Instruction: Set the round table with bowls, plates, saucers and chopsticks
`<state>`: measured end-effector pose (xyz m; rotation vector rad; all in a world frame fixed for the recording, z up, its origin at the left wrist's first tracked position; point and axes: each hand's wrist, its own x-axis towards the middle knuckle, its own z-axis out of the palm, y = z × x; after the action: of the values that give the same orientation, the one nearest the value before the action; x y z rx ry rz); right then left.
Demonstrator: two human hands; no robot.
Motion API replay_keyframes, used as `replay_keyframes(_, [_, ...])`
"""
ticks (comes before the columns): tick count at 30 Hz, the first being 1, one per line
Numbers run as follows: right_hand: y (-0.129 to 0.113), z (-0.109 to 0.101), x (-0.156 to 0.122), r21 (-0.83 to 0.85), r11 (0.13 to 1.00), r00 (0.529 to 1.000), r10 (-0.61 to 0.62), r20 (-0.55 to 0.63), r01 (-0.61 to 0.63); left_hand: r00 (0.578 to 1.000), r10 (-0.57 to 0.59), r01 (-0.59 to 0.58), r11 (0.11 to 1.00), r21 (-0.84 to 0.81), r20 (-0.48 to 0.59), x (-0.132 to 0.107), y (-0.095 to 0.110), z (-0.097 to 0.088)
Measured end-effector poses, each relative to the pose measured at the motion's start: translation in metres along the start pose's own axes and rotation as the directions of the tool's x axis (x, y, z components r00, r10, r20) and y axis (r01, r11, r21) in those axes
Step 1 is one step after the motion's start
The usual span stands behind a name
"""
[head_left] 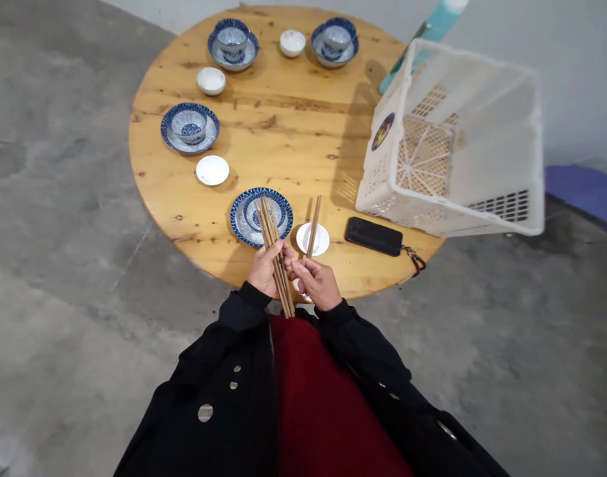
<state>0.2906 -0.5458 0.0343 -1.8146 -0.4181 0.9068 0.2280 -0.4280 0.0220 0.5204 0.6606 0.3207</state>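
Note:
My left hand (265,268) is closed round a bundle of several brown chopsticks (274,245) that fan upward over a blue-patterned plate and bowl (261,215) at the near edge of the round wooden table (283,126). My right hand (317,281) pinches a separate pair of chopsticks (314,225), whose tips reach over a small white dish (313,239). Both hands are close together just above the table's near rim.
Three more blue bowl-and-plate sets (189,127) (232,43) (334,40) and small white dishes (213,170) ring the table. A tilted white plastic basket (447,139) rests at the right, with a black phone (374,236) beside it. Grey concrete floor surrounds the table.

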Motion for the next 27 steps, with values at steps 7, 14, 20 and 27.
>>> replay_keyframes(7, [0.005, 0.01, -0.014, 0.139, 0.989, 0.999, 0.042, -0.004, -0.041, 0.999, 0.01, -0.009, 0.999, -0.035, 0.037, -0.006, -0.003, 0.001])
replay_keyframes(14, [0.0, 0.008, -0.019, 0.158, 0.987, 0.998, -0.042, 0.038, 0.036, 0.992, 0.085, -0.084, 0.996, -0.02, 0.088, -0.026, -0.006, 0.009])
replay_keyframes(20, [0.005, -0.004, -0.036, 0.195, 0.979, 0.996, -0.075, 0.057, 0.063, 0.988, 0.124, -0.127, 0.992, 0.028, 0.093, -0.044, -0.019, 0.015])
replay_keyframes(27, [0.011, -0.019, -0.052, 0.146, 0.978, 0.981, -0.163, 0.108, 0.147, 0.984, 0.179, -0.179, 0.984, -0.001, 0.003, -0.058, -0.034, 0.026])
